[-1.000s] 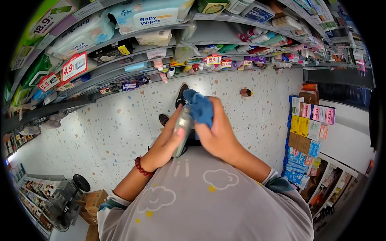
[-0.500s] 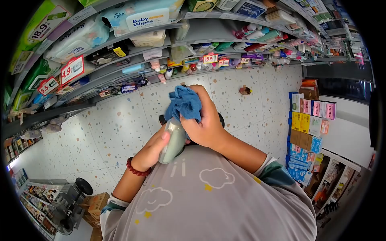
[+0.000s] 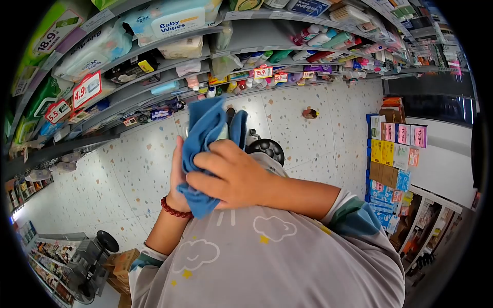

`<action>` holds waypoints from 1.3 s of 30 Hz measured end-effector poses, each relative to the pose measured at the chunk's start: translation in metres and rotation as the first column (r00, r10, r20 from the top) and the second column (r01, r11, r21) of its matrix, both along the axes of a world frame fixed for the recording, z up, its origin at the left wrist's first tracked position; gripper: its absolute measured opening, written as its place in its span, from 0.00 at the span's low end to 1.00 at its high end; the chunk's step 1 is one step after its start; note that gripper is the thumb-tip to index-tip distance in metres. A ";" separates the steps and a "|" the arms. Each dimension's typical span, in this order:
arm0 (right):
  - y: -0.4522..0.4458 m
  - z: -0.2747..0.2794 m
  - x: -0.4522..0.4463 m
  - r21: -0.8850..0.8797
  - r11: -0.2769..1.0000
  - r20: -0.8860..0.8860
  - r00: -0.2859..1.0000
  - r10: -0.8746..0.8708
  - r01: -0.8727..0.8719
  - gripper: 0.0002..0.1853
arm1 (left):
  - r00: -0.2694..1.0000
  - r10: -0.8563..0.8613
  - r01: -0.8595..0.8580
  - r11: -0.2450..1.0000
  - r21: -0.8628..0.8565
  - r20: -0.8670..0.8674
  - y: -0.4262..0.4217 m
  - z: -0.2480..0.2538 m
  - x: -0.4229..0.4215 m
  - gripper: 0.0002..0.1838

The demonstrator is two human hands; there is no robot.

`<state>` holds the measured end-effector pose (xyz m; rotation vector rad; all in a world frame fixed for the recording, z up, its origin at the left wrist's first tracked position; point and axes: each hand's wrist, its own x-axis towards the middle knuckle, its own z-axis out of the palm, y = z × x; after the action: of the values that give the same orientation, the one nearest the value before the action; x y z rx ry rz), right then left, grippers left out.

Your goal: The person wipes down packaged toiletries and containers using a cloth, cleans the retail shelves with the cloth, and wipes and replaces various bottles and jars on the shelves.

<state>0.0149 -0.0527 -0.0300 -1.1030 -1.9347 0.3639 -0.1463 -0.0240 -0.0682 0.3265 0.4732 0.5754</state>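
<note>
A blue cloth [image 3: 202, 146] is draped over a pale bottle [image 3: 224, 133], of which only a small part shows at the cloth's right side. My right hand [image 3: 226, 172] presses the cloth against the bottle with bent fingers. Behind the cloth, my left hand [image 3: 177, 177], with a red bead bracelet [image 3: 174, 208] at the wrist, holds the bottle from the left; most of its fingers are hidden. Both hands are close together in front of my shirt.
Shelves with baby wipes [image 3: 172, 23] and bottles [image 3: 321, 38] curve across the top. Stacked boxes [image 3: 393, 154] stand at the right. A fan [image 3: 107, 241] and cartons [image 3: 123, 264] are at the lower left. A small brown object [image 3: 309, 113] lies on the speckled floor [image 3: 138, 174].
The blue cloth has spread from above the bottle down over it. My right hand has moved down and left onto the bottle, and now hides much of it.
</note>
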 end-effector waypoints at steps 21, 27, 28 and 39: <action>0.031 -0.003 0.025 -0.069 0.997 -0.028 0.999 -0.025 0.023 0.27 | 0.953 0.204 -0.174 0.974 -0.145 0.224 0.000 0.011 0.000 0.36; 0.016 0.015 -0.009 -0.015 0.994 0.067 0.992 0.107 -0.106 0.34 | 0.969 0.197 -0.203 0.979 0.029 0.149 -0.009 -0.005 -0.005 0.34; 0.010 0.015 -0.011 -0.014 0.995 0.068 0.992 0.103 -0.102 0.34 | 0.965 0.254 -0.228 0.936 0.267 -0.068 -0.014 -0.013 -0.006 0.33; 0.025 0.000 0.031 -0.084 0.987 -0.158 0.976 -0.148 0.136 0.30 | 0.995 0.052 -0.053 0.999 -0.009 -0.081 -0.003 0.003 -0.029 0.27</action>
<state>0.0456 -0.0272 -0.0297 -1.2121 -1.6995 0.4353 -0.1748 -0.0268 -0.0648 0.3283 0.5637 0.6125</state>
